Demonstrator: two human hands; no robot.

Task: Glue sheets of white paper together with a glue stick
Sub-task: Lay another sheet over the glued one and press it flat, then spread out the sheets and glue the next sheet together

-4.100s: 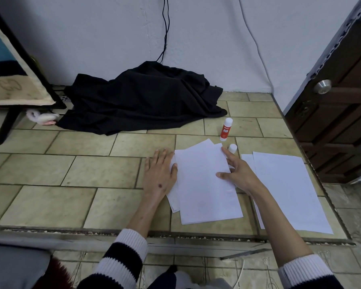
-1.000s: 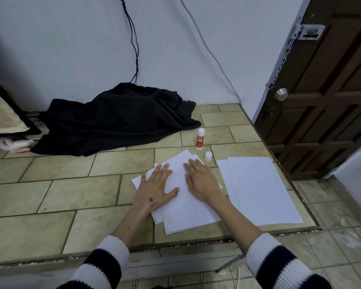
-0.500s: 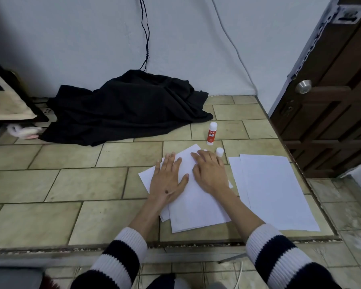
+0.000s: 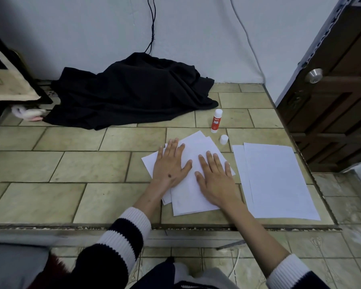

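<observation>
Hands (image 4: 171, 165) apparently flat on sheets (image 4: 193, 195)

A crumpled black cloth (image 4: 131, 90) lies at eleven o'clock against the wall; a brown wooden door (image 4: 333, 84) with a metal knob (image 4: 314, 75) stands at two o'clock.

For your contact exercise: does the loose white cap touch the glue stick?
Apart. The head view shows bare tile between the cap and the upright glue stick.

The paper (image 4: 193, 184) is white. The glue stick (image 4: 216, 121) is red with a white top; its cap (image 4: 223, 139) is white. Tiles (image 4: 71, 167) are beige-green, the cloth (image 4: 131, 90) black, the sleeves (image 4: 121, 243) navy-and-white striped, the door (image 4: 338, 84) dark brown.
</observation>
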